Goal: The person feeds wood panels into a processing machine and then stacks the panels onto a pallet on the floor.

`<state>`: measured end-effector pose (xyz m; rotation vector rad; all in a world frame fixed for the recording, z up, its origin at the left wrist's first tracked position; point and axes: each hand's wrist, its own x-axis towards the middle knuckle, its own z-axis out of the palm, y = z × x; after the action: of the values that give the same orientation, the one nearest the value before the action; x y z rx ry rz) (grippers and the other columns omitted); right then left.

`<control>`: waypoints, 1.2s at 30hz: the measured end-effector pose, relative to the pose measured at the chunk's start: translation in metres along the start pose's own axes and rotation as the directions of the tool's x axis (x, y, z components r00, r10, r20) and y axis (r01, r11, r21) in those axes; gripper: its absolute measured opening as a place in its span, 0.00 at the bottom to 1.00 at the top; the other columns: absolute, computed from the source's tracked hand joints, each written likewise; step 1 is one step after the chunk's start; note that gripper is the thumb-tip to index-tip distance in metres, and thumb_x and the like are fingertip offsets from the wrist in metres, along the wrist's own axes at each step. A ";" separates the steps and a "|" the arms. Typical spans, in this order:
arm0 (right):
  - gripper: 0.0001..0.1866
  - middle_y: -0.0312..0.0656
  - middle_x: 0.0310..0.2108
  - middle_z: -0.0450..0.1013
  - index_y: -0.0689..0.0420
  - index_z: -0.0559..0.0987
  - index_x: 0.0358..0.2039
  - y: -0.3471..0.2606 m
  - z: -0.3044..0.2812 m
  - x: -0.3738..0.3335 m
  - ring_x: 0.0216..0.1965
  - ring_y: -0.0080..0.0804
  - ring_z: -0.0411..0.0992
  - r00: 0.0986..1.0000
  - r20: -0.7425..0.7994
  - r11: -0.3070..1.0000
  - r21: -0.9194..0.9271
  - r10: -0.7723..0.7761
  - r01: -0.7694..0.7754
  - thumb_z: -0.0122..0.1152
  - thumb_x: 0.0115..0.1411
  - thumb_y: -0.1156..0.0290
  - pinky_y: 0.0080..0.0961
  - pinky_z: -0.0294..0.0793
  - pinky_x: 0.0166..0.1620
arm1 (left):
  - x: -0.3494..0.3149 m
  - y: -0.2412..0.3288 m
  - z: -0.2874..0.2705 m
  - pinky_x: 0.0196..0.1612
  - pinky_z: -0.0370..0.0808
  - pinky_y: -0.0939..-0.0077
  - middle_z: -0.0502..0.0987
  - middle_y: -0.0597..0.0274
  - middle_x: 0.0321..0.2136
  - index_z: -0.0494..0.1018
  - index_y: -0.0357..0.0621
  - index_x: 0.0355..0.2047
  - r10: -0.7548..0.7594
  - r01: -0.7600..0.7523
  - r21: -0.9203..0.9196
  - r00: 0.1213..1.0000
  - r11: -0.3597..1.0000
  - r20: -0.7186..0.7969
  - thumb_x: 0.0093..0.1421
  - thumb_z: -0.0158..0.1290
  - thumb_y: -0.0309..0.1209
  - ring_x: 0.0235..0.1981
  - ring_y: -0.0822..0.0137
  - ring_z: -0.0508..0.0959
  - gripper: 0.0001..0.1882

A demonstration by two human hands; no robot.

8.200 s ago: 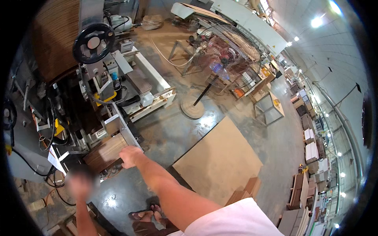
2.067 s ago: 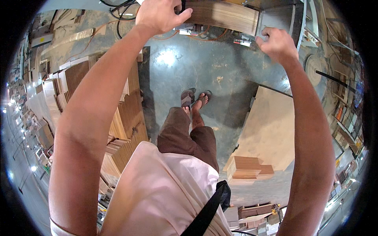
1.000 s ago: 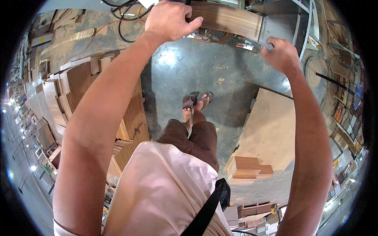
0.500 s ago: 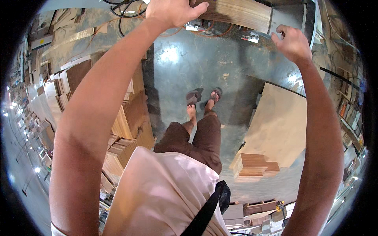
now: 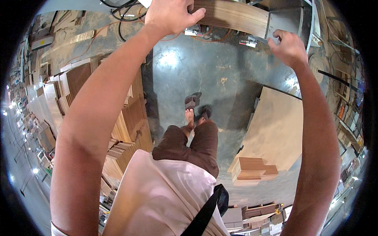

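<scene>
My left hand point(image 5: 168, 15) is at the top edge, by the left end of a wood-grain board point(image 5: 236, 16). Its thumb points right, apart from the palm and overlapping the board's end; the other fingers are partly cut off by the picture's edge. The board lies across the top, its right end against a grey metal surface point(image 5: 284, 21). My right hand point(image 5: 289, 47) hangs at the near side of that metal, fingers curled in and thumb bent. A narrow grey bar point(image 5: 259, 39) runs to its thumb; whether the fingers grip it is unclear.
Stacked boards point(image 5: 134, 118) stand left of my legs. To the right lies a large pale panel point(image 5: 275, 126), with a small stack of wood pieces point(image 5: 250, 169) at its near end. Black cables point(image 5: 126, 10) and an orange hose point(image 5: 212, 39) run near the top. My feet stand on grey floor.
The view has shifted slightly. The board and both hands sit a little further left in the picture, and my right foot has stepped back toward me.
</scene>
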<state>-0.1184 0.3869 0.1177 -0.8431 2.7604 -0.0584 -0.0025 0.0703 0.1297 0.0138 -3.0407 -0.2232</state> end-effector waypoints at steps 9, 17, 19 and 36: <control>0.20 0.55 0.35 0.80 0.54 0.84 0.43 -0.002 -0.005 0.001 0.39 0.54 0.79 0.996 0.088 1.000 -0.003 0.030 -0.030 0.63 0.57 0.53 0.44 0.78 0.49 | 0.001 0.002 -0.002 0.35 0.77 0.53 0.80 0.49 0.21 0.78 0.43 0.18 -0.002 0.002 -0.028 1.000 1.000 0.001 0.57 0.52 0.52 0.26 0.47 0.80 0.25; 0.21 0.55 0.37 0.80 0.56 0.84 0.43 -0.003 -0.006 -0.002 0.43 0.53 0.78 0.998 0.056 0.999 -0.015 0.030 -0.029 0.63 0.58 0.52 0.44 0.77 0.50 | -0.002 0.000 0.003 0.36 0.77 0.53 0.80 0.49 0.22 0.78 0.42 0.19 -0.006 0.005 -0.024 1.000 1.000 -0.031 0.56 0.52 0.50 0.28 0.48 0.80 0.23; 0.22 0.55 0.37 0.80 0.55 0.84 0.43 -0.003 -0.004 -0.003 0.43 0.52 0.78 0.999 0.026 0.999 -0.014 0.035 -0.035 0.63 0.58 0.52 0.44 0.77 0.50 | -0.001 0.002 0.004 0.37 0.78 0.54 0.80 0.49 0.23 0.78 0.42 0.19 -0.009 0.010 0.019 1.000 1.000 -0.018 0.56 0.53 0.50 0.29 0.48 0.81 0.23; 0.22 0.54 0.37 0.80 0.53 0.85 0.42 -0.007 -0.007 0.001 0.41 0.52 0.79 0.996 0.068 0.998 -0.013 0.057 -0.056 0.62 0.57 0.50 0.42 0.78 0.50 | 0.001 -0.002 0.001 0.36 0.77 0.52 0.80 0.49 0.22 0.79 0.42 0.19 -0.026 0.026 -0.015 1.000 1.000 0.008 0.57 0.52 0.50 0.27 0.47 0.80 0.24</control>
<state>-0.1167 0.3801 0.1253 -0.7553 2.7212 -0.0032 -0.0032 0.0687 0.1288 0.0510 -3.0482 -0.2480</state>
